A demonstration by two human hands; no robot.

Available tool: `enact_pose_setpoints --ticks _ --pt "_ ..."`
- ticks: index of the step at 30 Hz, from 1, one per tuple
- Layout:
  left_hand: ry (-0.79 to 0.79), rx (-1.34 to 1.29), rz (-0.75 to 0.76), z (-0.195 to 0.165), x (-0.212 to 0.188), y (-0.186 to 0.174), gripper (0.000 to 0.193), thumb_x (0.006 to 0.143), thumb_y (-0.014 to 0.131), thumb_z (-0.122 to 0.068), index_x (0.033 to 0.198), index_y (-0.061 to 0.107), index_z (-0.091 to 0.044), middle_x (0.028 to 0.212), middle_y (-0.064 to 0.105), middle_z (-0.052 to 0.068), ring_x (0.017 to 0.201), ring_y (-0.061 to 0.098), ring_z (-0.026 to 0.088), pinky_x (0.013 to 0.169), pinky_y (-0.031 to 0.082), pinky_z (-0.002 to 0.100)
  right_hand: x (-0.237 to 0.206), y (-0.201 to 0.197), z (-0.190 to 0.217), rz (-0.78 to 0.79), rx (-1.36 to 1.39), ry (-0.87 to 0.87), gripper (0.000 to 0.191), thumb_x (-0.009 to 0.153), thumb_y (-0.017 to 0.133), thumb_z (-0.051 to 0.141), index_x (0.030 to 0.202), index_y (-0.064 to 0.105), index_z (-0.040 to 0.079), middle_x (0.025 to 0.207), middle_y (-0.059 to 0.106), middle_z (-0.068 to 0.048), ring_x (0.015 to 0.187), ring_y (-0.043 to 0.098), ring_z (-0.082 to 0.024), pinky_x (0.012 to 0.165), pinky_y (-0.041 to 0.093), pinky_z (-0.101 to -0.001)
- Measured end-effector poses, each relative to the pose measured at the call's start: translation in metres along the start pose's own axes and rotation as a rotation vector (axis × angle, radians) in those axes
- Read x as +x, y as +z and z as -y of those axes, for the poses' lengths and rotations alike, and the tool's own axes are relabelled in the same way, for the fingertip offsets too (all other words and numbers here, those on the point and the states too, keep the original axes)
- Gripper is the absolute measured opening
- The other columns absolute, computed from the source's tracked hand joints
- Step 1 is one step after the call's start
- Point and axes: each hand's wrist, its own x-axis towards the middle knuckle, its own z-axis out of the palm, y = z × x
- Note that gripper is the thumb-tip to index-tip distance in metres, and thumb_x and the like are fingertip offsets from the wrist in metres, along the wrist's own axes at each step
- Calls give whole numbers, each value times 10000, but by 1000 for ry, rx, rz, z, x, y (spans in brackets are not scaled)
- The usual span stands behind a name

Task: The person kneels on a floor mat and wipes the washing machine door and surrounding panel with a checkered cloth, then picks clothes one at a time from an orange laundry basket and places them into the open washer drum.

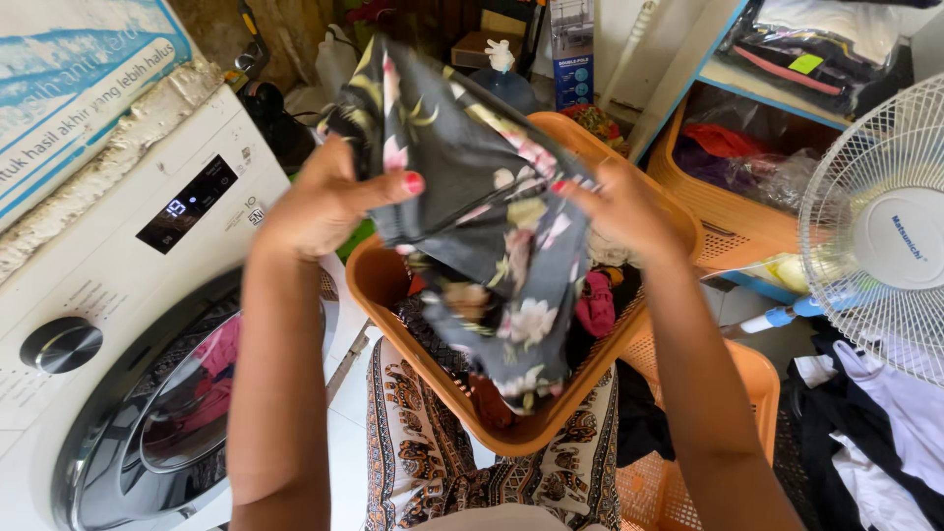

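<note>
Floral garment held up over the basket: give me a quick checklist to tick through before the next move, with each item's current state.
1. Left hand grips the dark floral garment: ok.
2. Right hand pinches its other edge: ok.
3. Garment lifted fully free of the orange basket: not ok, its lower end hangs down among the clothes inside.
4. Basket steady on the lap: cannot tell.
5. Washing machine door open: not ok, it looks shut, with pink laundry behind the glass.
6. Standing fan apart from the garment: ok.
</note>
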Motion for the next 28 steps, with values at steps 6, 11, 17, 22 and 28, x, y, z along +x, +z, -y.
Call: enact_pose_setpoints --ticks 6,11,17,22,28 --pt "-101 -400 131 46 -3 5 267 950 744 -171 1051 644 55 892 713 101 753 655 184 534 512 271 -27 -30 23 -566 -20 -973 462 789 767 179 1205 641 21 1192 637 -177 1044 647 -291 860 539 -339" --pt "-117 -877 197 63 -1 60 340 917 683 -26 1244 597 -2 1064 722 112 994 685 224 826 579 327 -54 175 23 -52 881 -768 65 1011 565 66 1051 588 21 990 671 -129 928 685 -221 892 581 -379" --pt "81 -752 179 69 -15 64 446 940 698 -25 1335 525 91 1273 663 185 1188 665 264 1051 535 397 1 258 -19 521 50 -722 392 938 632 41 1314 537 -8 1270 614 -230 1193 601 -332 1100 444 -478" --pt "99 -741 -130 115 -22 40 647 937 795 -231 1377 480 124 1288 634 192 1157 631 280 1035 519 410 1 142 -32 461 1243 -480 838 825 580 -93 1586 278 87 1485 518 -53 1329 540 -205 1140 443 -372" --pt "166 761 419 223 -47 94 903 823 779 -648 1501 442 -156 1517 526 169 1420 496 345 1200 381 473 -50 -27 -39 -152 869 -527 201 990 719 139 1145 668 20 1084 720 -67 994 690 -125 939 570 -309"
